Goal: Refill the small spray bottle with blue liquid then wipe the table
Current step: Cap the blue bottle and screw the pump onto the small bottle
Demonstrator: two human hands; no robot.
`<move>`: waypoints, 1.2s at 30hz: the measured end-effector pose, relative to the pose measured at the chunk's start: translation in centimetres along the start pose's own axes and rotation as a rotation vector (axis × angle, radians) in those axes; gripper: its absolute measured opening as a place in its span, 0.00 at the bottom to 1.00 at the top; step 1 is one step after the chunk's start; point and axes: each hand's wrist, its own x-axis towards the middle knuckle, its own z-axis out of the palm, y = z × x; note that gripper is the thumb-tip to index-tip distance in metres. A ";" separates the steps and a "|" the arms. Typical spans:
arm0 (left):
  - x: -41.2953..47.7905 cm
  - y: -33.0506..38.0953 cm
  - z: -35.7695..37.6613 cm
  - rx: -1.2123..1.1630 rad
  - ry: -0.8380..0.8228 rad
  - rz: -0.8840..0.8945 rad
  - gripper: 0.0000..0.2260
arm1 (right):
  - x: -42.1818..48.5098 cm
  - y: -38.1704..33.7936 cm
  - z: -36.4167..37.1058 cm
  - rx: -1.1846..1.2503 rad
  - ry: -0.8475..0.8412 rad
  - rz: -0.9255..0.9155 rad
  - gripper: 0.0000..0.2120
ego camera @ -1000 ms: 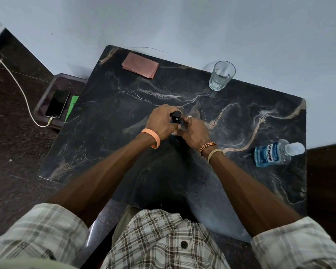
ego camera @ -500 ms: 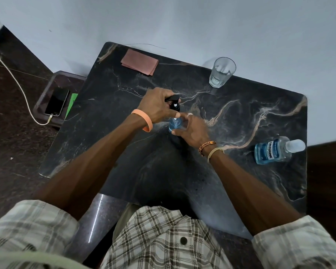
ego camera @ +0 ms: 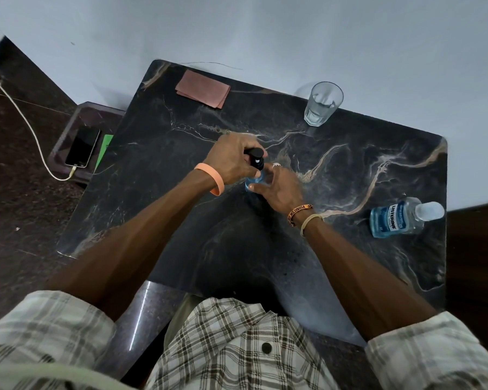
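The small spray bottle (ego camera: pixel 254 183), clear with blue liquid inside, stands at the middle of the dark marble table (ego camera: pixel 181 153). My left hand (ego camera: pixel 231 159) is closed around its black spray head (ego camera: pixel 254 157), which sits at the bottle's neck. My right hand (ego camera: pixel 279 187) holds the bottle's body from the right, fingers curled on it. A large blue mouthwash bottle (ego camera: pixel 397 218) with a clear cap stands at the table's right edge. A folded pink cloth (ego camera: pixel 203 88) lies at the far left corner.
A clear drinking glass (ego camera: pixel 323 104) with a little water stands at the back by the wall. Left of the table, a low stand holds a phone (ego camera: pixel 82 147) on a white charging cable (ego camera: pixel 26 119). A wall runs behind the table.
The spray head was lifted off with its tube showing half a second ago. Now it is lowered back onto the bottle's neck, both hands still on the bottle.
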 end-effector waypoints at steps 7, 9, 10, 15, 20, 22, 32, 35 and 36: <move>-0.3 -0.2 1.7 0.121 -0.015 0.024 0.11 | 0.0 0.4 0.3 0.026 0.021 0.025 0.18; -0.3 -0.4 2.0 0.135 -0.013 0.024 0.12 | 0.0 0.4 0.3 0.034 0.015 0.024 0.18; -0.3 -0.4 2.1 0.142 -0.013 0.022 0.12 | 0.0 0.5 0.2 0.036 0.010 0.024 0.18; -0.1 -0.3 2.4 0.259 -0.007 0.010 0.13 | 0.1 0.5 0.2 0.054 -0.005 0.029 0.19; -0.1 0.4 2.0 0.289 -0.022 0.024 0.10 | 0.0 0.7 0.2 0.040 0.002 0.015 0.16; -0.1 0.5 2.0 0.285 -0.046 0.035 0.12 | 0.1 0.8 0.3 0.026 0.013 0.038 0.17; 0.4 0.2 2.0 0.290 -0.050 0.022 0.14 | 0.2 0.9 0.4 0.026 -0.009 0.020 0.25; 0.4 -0.4 2.3 0.214 0.011 -0.008 0.21 | 0.2 1.0 0.3 0.020 -0.004 0.012 0.27; 0.3 -0.5 2.3 0.196 0.041 -0.012 0.20 | 0.2 1.0 0.3 0.016 -0.008 0.003 0.27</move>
